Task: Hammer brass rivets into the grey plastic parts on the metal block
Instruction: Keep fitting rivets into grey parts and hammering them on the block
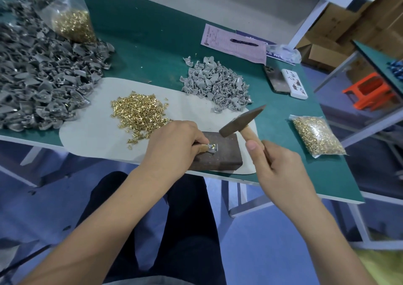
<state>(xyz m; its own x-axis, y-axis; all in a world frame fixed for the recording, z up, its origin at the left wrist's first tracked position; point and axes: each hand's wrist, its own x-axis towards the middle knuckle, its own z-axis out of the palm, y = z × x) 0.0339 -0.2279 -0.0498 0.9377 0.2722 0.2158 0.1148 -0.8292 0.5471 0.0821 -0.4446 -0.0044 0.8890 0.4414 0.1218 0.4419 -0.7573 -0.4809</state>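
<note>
While the left hand (pixel 174 145) pinned the part (pixel 212 148) on the block (pixel 226 151), the right hand (pixel 277 167) gripped the hammer (pixel 242 121), head raised at one o'clock.

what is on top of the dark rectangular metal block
One small grey plastic part with a brass rivet rests on the dark rectangular metal block, pinched by the left hand. The hand covers the block's left end, so anything there is hidden.
</note>
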